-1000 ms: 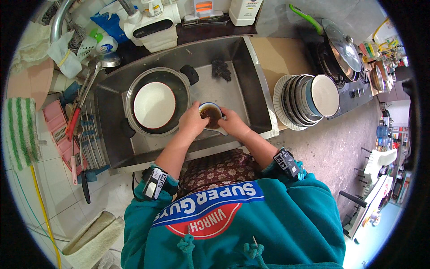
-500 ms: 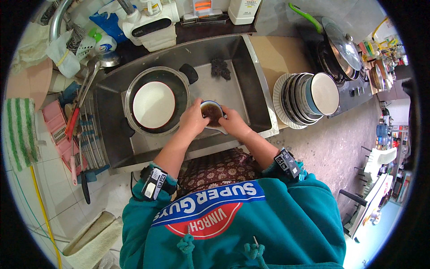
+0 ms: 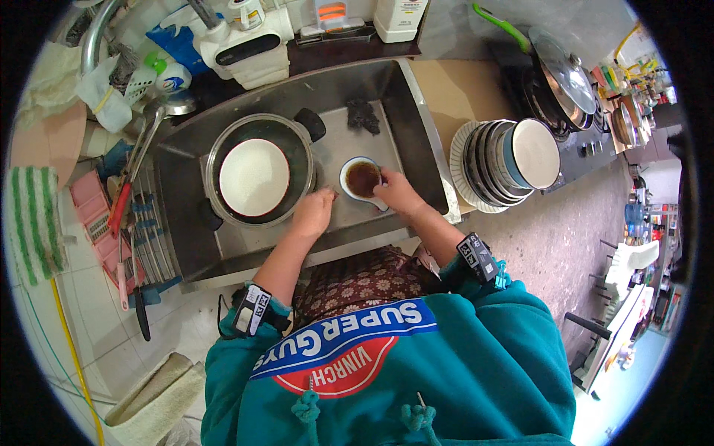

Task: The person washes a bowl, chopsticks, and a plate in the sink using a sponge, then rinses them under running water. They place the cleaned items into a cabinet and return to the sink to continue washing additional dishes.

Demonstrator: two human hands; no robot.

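Over the right part of the steel sink (image 3: pixel 338 229), my right hand (image 3: pixel 399 195) grips a small white bowl (image 3: pixel 344 177) by its near right side. The bowl has a dark blue rim and a short projection, and brown liquid lies inside it. My left hand (image 3: pixel 312 214) is apart from the bowl, to its left, with the fingers pinched together; whether they hold anything small is hidden. To the left of that hand stands a pot (image 3: pixel 216 141) with black handles, and a white bowl with a red rim (image 3: pixel 254 177) sits in it. A dark scouring pad (image 3: pixel 363 117) lies on the sink floor.
Stacked dishes (image 3: pixel 532 156) stand right of the sink, by a lidded pan (image 3: pixel 561 74) on the stove. Behind the sink are a white tap-mounted unit (image 3: pixel 249 48) and a white bottle (image 3: pixel 399 18). Tongs (image 3: pixel 126 186) and a pink grater (image 3: pixel 97 212) hang at the left.
My left hand has let go of the small bowl and drawn slightly back from it. My right hand has moved the bowl a little to the right and alone holds it.
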